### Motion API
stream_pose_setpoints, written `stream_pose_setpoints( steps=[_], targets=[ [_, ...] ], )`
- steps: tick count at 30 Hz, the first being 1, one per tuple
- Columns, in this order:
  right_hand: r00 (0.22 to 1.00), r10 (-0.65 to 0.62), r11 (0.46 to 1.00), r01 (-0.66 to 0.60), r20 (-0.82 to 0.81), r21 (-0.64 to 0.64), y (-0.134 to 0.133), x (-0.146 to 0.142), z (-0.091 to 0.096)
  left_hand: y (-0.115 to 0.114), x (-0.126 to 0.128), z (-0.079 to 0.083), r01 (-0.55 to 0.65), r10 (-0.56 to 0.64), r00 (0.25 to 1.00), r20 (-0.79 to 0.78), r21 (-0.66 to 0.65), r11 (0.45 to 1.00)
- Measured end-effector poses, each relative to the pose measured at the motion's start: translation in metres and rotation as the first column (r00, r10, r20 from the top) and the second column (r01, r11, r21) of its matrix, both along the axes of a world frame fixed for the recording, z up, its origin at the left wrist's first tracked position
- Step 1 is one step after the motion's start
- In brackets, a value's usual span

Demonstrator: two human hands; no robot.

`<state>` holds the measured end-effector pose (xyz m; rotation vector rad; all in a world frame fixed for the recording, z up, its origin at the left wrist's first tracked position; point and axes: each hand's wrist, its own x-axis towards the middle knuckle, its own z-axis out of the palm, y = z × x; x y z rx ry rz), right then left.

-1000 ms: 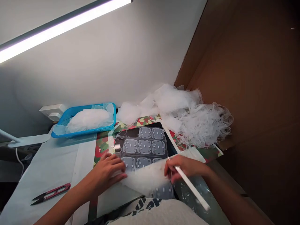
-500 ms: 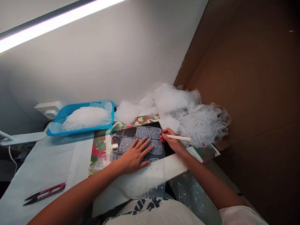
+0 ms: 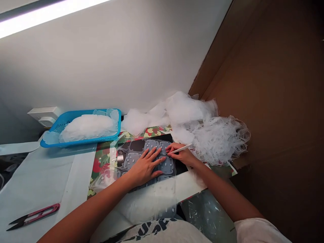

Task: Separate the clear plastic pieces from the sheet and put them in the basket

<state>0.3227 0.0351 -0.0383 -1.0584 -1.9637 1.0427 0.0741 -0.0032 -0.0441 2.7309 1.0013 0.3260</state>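
A translucent sheet of moulded square pieces (image 3: 136, 155) lies on a dark board over a camouflage-pattern mat. My left hand (image 3: 145, 166) rests flat on the sheet, fingers spread. My right hand (image 3: 180, 153) is closed on a thin white stick tool (image 3: 181, 148), its tip touching the sheet's upper right squares near the left fingertips. A white strip of film (image 3: 177, 189) covers the sheet's near edge above my lap.
A blue basket (image 3: 76, 128) heaped with clear pieces stands at the back left. A pile of white plastic trimmings (image 3: 215, 135) fills the back right against a brown cardboard wall (image 3: 265, 84). Red-handled thread snips (image 3: 32, 216) lie at the front left on pale cloth.
My left hand moved from the sheet's near left edge up onto its middle and spread flat. My right hand carried the stick from the near edge to the sheet's upper right.
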Motion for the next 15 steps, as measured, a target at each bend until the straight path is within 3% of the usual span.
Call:
stream_pose_setpoints(
  steps=[8, 13, 15],
  targets=[
    [0.999, 0.006, 0.999, -0.009, 0.051, 0.054, -0.003, -0.005, 0.004, -0.001, -0.001, 0.002, -0.002, 0.002, 1.000, -0.018, -0.017, 1.000],
    [0.984, 0.090, 0.994, -0.097, 0.156, 0.040, -0.006, 0.002, 0.012, -0.002, -0.001, 0.000, -0.022, 0.023, 1.000, 0.018, -0.009, 1.000],
    [0.972, 0.110, 0.988, -0.130, 0.208, 0.089, -0.006, 0.000, 0.011, -0.001, -0.001, 0.000, -0.027, 0.027, 1.000, 0.015, -0.012, 1.000]
  ],
)
